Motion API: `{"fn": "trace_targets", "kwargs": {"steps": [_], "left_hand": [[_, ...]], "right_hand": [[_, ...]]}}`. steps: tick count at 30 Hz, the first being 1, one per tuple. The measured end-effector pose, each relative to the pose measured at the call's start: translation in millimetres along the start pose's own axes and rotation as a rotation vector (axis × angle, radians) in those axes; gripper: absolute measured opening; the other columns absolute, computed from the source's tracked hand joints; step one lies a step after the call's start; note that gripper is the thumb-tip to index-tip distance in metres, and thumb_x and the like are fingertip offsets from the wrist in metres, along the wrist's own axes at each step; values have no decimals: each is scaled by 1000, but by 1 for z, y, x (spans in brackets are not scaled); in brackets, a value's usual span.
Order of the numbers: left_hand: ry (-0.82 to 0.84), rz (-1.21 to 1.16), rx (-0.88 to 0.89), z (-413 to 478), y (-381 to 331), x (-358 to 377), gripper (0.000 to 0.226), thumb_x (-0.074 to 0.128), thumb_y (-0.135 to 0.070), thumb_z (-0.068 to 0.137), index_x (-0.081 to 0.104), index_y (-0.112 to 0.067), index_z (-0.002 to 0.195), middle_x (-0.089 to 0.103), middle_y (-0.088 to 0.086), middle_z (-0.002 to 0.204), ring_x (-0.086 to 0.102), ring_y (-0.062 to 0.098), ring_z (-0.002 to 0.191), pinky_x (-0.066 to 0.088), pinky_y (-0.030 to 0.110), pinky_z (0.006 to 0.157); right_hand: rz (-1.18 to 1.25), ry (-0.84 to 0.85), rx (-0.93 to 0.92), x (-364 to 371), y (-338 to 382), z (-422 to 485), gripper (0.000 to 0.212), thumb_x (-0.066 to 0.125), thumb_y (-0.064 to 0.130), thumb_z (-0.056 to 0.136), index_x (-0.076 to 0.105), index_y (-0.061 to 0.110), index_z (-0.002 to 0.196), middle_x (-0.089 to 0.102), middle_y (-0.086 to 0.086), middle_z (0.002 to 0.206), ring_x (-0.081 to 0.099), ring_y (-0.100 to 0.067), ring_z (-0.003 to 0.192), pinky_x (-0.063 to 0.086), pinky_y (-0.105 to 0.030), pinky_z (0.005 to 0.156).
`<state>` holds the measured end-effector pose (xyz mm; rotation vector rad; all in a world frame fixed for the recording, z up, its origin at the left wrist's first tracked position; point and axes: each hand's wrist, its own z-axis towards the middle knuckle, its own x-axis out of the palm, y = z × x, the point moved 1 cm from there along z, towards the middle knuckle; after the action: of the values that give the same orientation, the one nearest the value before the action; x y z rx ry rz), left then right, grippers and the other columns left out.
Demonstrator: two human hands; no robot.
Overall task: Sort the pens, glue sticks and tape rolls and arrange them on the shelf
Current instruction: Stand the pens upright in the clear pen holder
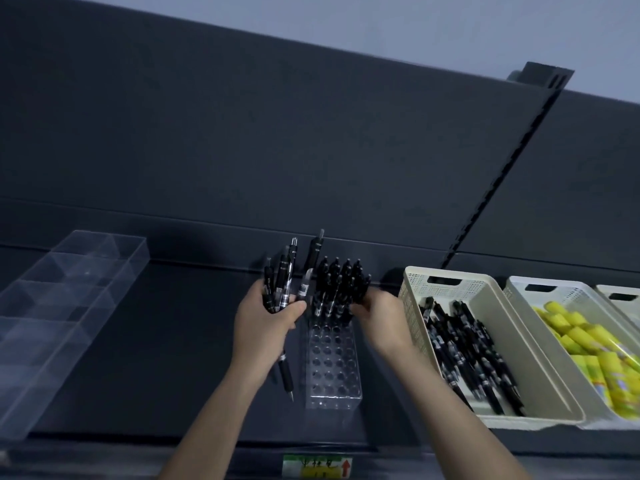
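My left hand [265, 325] grips a bunch of black pens [285, 275] that fan upward; one pen tip pokes out below the hand. Just right of it stands a clear pen holder [333, 368] with rows of round holes. Several black pens [341, 284] stand upright in its far rows; its near rows are bare. My right hand [379, 317] is at the right side of those standing pens, fingers curled against them. A beige basket [412, 282] to the right holds many loose black pens [471, 355].
A clear divided box [62, 306] lies at the left on the dark shelf [180, 341]. Right of the pen basket, a white basket [519, 292] holds yellow glue sticks [588, 348]. A third basket [620, 296] shows at the right edge. A slotted upright [502, 174] rises behind.
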<state>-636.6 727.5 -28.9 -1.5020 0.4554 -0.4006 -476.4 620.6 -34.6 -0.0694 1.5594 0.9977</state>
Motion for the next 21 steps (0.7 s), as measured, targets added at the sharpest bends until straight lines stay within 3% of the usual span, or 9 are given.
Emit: {"fn": "trace_targets", "kwargs": {"steps": [3, 6, 9, 11, 14, 16, 18, 21], "left_hand": [[-22, -5, -4, -1, 0, -2, 18, 74, -14, 77, 61, -25, 84, 63, -15, 65, 57, 0, 52, 46, 13, 50], [-39, -15, 0, 0, -1, -1, 17, 74, -13, 77, 61, -21, 85, 62, -14, 63, 57, 0, 52, 45, 12, 48], [-26, -17, 0, -2, -2, 4, 20, 74, -10, 76, 62, -23, 85, 65, -11, 70, 58, 1, 55, 45, 13, 50], [-8, 2, 13, -3, -3, 5, 22, 73, -9, 76, 62, -26, 84, 66, -12, 73, 59, 1, 57, 46, 14, 52], [34, 47, 62, -2, -4, 7, 27, 74, -11, 75, 60, -34, 78, 66, -14, 76, 61, 0, 59, 48, 14, 56], [83, 94, 107, -3, -5, 10, 32, 74, -12, 75, 60, -41, 80, 67, -16, 79, 63, 0, 64, 49, 15, 57], [153, 129, 139, -6, -6, 15, 38, 75, -15, 74, 59, -47, 86, 67, -18, 82, 64, -1, 69, 47, 17, 60], [225, 167, 133, -9, -2, 20, 37, 76, -17, 73, 59, -46, 87, 67, -20, 80, 63, -3, 68, 44, 14, 59]], "right_hand": [[-76, 49, -18, 6, -3, 1, 14, 63, 20, 88, 68, 6, 88, 71, -11, 87, 66, -28, 82, 48, -31, 65], [-72, 51, -25, 9, -3, 4, 17, 63, 22, 88, 66, 6, 84, 70, -11, 82, 66, -30, 78, 53, -36, 66], [-43, 65, 1, 7, -6, 3, 16, 66, 23, 87, 66, 8, 83, 69, -8, 81, 65, -26, 75, 49, -31, 64], [18, 8, 48, 2, -9, -3, 15, 71, 23, 84, 69, 9, 87, 68, -3, 82, 64, -21, 78, 50, -29, 70], [326, -115, 136, -9, -3, -22, 10, 76, 17, 79, 66, 17, 79, 64, 10, 70, 61, -7, 66, 44, -12, 59], [691, 10, 132, -13, 9, -33, 10, 75, 9, 78, 69, 16, 76, 66, 7, 64, 59, -4, 56, 43, -11, 52], [1026, 166, 113, -18, 24, -39, 11, 71, 2, 80, 71, 13, 82, 68, 3, 67, 61, -5, 59, 47, -16, 51], [1129, 228, 34, -26, 37, -38, 20, 67, 1, 83, 70, 17, 72, 62, 4, 61, 59, -5, 57, 48, -17, 51]]}}
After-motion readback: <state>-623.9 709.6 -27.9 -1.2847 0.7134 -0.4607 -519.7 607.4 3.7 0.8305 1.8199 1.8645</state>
